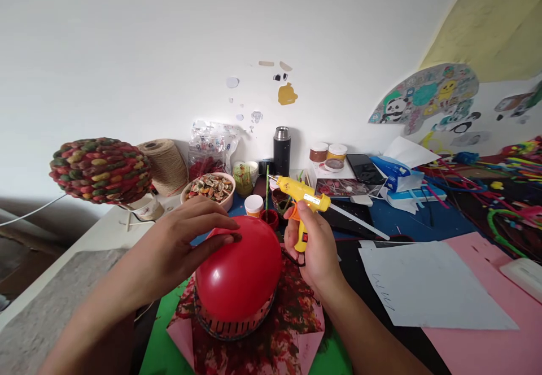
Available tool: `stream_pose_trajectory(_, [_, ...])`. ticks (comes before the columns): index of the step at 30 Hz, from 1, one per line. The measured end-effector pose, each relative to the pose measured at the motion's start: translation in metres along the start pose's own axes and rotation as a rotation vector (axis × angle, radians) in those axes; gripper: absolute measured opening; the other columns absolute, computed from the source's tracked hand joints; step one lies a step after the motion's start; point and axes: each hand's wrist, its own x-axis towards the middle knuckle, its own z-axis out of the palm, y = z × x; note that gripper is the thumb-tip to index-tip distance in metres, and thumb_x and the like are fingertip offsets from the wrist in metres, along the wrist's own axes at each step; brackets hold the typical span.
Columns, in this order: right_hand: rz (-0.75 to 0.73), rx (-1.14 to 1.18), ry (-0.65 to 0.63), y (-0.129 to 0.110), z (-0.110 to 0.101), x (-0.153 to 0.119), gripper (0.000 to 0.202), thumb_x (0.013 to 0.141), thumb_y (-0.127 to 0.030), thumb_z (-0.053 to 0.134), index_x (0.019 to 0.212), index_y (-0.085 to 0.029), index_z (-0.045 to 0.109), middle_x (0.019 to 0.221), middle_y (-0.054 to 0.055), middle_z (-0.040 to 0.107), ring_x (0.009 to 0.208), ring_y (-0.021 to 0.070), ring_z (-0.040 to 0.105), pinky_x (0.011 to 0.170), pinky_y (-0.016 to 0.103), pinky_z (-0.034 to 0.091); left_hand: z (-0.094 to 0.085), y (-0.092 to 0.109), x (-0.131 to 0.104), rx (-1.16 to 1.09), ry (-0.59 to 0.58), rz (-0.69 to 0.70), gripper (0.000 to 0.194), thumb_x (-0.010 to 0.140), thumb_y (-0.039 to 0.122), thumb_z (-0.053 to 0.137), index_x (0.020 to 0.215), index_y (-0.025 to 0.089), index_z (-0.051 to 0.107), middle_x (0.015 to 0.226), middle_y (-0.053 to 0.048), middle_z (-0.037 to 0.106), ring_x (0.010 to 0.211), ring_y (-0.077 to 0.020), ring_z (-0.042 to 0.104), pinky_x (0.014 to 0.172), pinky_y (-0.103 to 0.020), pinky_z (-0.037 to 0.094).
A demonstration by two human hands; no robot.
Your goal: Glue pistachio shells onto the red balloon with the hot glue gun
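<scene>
A red balloon rests in a round slotted basket on paint-smeared paper. My left hand is over the balloon's upper left, its thumb and fingers pinched on a small brown piece at the balloon's surface. My right hand is wrapped round a yellow glue gun with its index finger near the orange trigger. The gun's nozzle points left, above the balloon and apart from it. A white glue stick sticks out of its back end.
Behind the balloon are a bowl of shell-like pieces, a white-lidded jar and a black flask. A speckled woven ball and twine spool are at left. White paper and pipe cleaners lie right.
</scene>
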Motion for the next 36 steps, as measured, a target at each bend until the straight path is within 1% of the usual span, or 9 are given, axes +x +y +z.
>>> stream_pose_trajectory(5, [0.003, 0.001, 0.001, -0.001, 0.000, 0.000, 0.062, 0.084, -0.078, 0.088, 0.082, -0.018, 0.073, 0.045, -0.007, 0.054, 0.033, 0.0066, 0.040, 0.032, 0.015, 0.021, 0.001, 0.000, 0.001, -0.004, 0.008, 0.037, 0.027, 0.118, 0.032, 0.058, 0.113, 0.029, 0.084, 0.114, -0.008, 0.080, 0.106, -0.0244, 0.074, 0.091, -0.034, 0.059])
stream_pose_trajectory(11, [0.005, 0.004, -0.006, 0.000, -0.001, 0.000, 0.060, 0.086, -0.076, 0.087, 0.082, -0.018, 0.073, 0.045, -0.007, 0.054, 0.033, 0.0072, 0.040, 0.032, 0.016, 0.021, -0.001, 0.002, 0.006, -0.004, -0.027, 0.088, 0.027, 0.115, 0.019, 0.058, 0.108, 0.028, 0.084, 0.109, -0.007, 0.081, 0.100, -0.0219, 0.075, 0.088, -0.031, 0.059])
stream_pose_trajectory(19, [0.002, 0.006, -0.018, 0.000, -0.001, 0.001, 0.058, 0.088, -0.075, 0.085, 0.083, -0.019, 0.073, 0.046, -0.007, 0.055, 0.034, 0.0074, 0.041, 0.032, 0.016, 0.022, 0.000, -0.003, 0.002, -0.064, -0.030, 0.030, 0.027, 0.118, 0.027, 0.057, 0.111, 0.029, 0.083, 0.114, -0.008, 0.081, 0.107, -0.0234, 0.075, 0.092, -0.032, 0.059])
stream_pose_trajectory(22, [0.009, -0.003, -0.016, 0.000, -0.001, 0.000, 0.057, 0.088, -0.075, 0.086, 0.083, -0.019, 0.074, 0.046, -0.007, 0.054, 0.034, 0.0072, 0.040, 0.033, 0.016, 0.021, -0.004, -0.005, 0.004, -0.077, 0.030, -0.015, 0.022, 0.115, 0.033, 0.064, 0.115, 0.031, 0.086, 0.114, -0.007, 0.084, 0.107, -0.0246, 0.077, 0.092, -0.033, 0.061])
stream_pose_trajectory(25, [0.007, -0.019, -0.008, 0.001, -0.001, 0.000, 0.059, 0.087, -0.077, 0.085, 0.084, -0.019, 0.073, 0.046, -0.007, 0.054, 0.034, 0.0073, 0.039, 0.033, 0.017, 0.021, -0.008, -0.010, 0.008, -0.112, 0.179, -0.134, 0.024, 0.110, 0.048, 0.071, 0.109, 0.031, 0.087, 0.104, -0.005, 0.086, 0.096, -0.0248, 0.079, 0.087, -0.033, 0.064])
stream_pose_trajectory(27, [-0.003, -0.030, -0.003, 0.001, -0.001, 0.000, 0.060, 0.088, -0.078, 0.084, 0.085, -0.019, 0.074, 0.046, -0.007, 0.054, 0.034, 0.0074, 0.039, 0.033, 0.017, 0.022, -0.008, -0.017, 0.011, -0.156, 0.274, -0.250, 0.030, 0.105, 0.056, 0.076, 0.103, 0.029, 0.087, 0.101, -0.005, 0.086, 0.090, -0.0245, 0.079, 0.084, -0.033, 0.064])
stream_pose_trajectory(29, [-0.011, -0.041, -0.001, 0.002, -0.002, 0.001, 0.060, 0.089, -0.078, 0.083, 0.087, -0.018, 0.074, 0.046, -0.007, 0.054, 0.033, 0.0075, 0.039, 0.033, 0.017, 0.022, -0.005, -0.029, 0.012, -0.188, 0.341, -0.363, 0.035, 0.099, 0.061, 0.079, 0.100, 0.027, 0.086, 0.102, -0.006, 0.088, 0.092, -0.0253, 0.080, 0.085, -0.032, 0.064])
stream_pose_trajectory(33, [-0.017, -0.052, 0.010, 0.001, -0.001, 0.002, 0.058, 0.089, -0.075, 0.083, 0.086, -0.018, 0.073, 0.047, -0.007, 0.052, 0.033, 0.0077, 0.039, 0.033, 0.017, 0.019, 0.004, -0.067, 0.013, -0.188, 0.409, -0.563, 0.044, 0.091, 0.064, 0.077, 0.104, 0.023, 0.088, 0.105, -0.008, 0.091, 0.093, -0.0279, 0.082, 0.081, -0.033, 0.064])
stream_pose_trajectory(36, [-0.026, -0.063, 0.023, -0.002, -0.001, 0.002, 0.057, 0.087, -0.074, 0.086, 0.086, -0.018, 0.073, 0.047, -0.008, 0.051, 0.034, 0.0085, 0.039, 0.033, 0.018, 0.018, 0.011, -0.098, 0.012, -0.099, 0.457, -0.674, 0.048, 0.090, 0.059, 0.068, 0.110, 0.020, 0.089, 0.101, -0.009, 0.091, 0.091, -0.0283, 0.082, 0.079, -0.033, 0.065])
